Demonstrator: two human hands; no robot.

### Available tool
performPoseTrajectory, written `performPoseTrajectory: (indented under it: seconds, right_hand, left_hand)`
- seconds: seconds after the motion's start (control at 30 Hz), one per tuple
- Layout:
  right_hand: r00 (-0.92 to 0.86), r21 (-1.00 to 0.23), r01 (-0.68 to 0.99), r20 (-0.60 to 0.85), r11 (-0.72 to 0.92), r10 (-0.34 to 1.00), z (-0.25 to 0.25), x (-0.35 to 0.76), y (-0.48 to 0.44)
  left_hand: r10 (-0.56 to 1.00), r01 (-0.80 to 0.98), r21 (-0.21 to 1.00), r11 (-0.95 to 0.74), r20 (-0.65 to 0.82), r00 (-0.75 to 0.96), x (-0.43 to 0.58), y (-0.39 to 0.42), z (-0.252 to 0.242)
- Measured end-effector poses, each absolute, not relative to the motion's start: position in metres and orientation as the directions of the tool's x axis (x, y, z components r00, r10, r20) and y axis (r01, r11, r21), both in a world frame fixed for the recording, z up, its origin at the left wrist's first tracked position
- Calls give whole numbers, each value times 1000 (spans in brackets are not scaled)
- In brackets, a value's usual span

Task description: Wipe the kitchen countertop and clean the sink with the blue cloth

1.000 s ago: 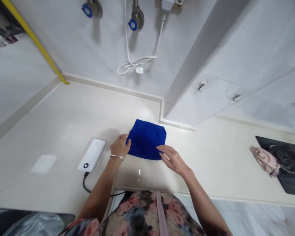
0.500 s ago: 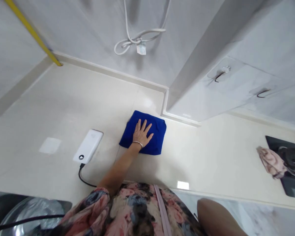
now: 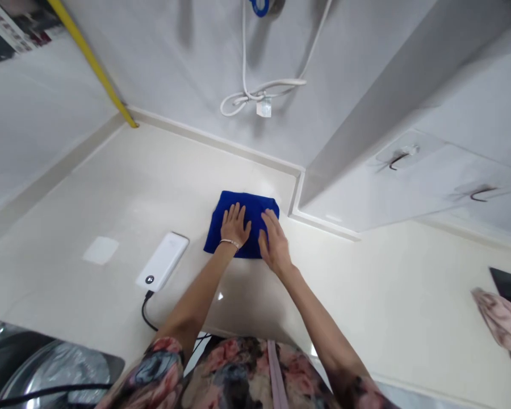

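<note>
A blue cloth (image 3: 252,245) lies spread flat on the pale countertop (image 3: 361,284), close to the wall corner. My left hand (image 3: 235,226) rests on its left half, palm down with the fingers stretched out; a thin bracelet circles that wrist. Over the cloth's right edge is my right hand (image 3: 275,241), fingers apart and slightly bent, touching or just above the fabric. Neither hand grips anything.
To the left lies a white power bank (image 3: 164,261) with a black cable (image 3: 145,309). A sink (image 3: 55,369) is at the lower left. A pink cloth (image 3: 500,321) sits far right. White cord (image 3: 262,91) and hooks (image 3: 481,193) hang on the walls.
My right hand has come in from the lower right to the cloth's right side. My left hand has shifted toward the cloth's left part. The camera view has moved a little.
</note>
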State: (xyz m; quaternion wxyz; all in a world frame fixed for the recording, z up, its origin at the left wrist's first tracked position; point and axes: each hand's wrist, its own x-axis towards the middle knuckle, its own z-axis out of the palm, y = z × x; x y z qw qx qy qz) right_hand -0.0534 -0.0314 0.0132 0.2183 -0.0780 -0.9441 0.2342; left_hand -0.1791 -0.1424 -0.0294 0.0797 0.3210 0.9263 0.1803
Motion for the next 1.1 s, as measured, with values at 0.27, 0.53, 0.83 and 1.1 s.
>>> performPoseTrajectory:
  seconds: [0.27, 0.53, 0.83, 1.1]
  right_hand:
    - [-931, -260, 333, 60, 906, 360, -53, -69, -34]
    - [-823, -156, 558, 27, 815, 568, -48, -167, 38]
    - [-717, -74, 695, 2, 715, 698, -49, -230, 95]
    - [-784, -52, 621, -43, 782, 619, -44, -208, 82]
  left_hand:
    - [644, 617, 312, 723, 22, -765, -159, -149, -46]
    - [698, 658, 350, 667, 16, -716, -253, -51, -46]
    - [752, 696, 437, 570, 63, -656, -321, 20, -53]
    - [728, 677, 407, 614, 39, -684, -298, -1, -43]
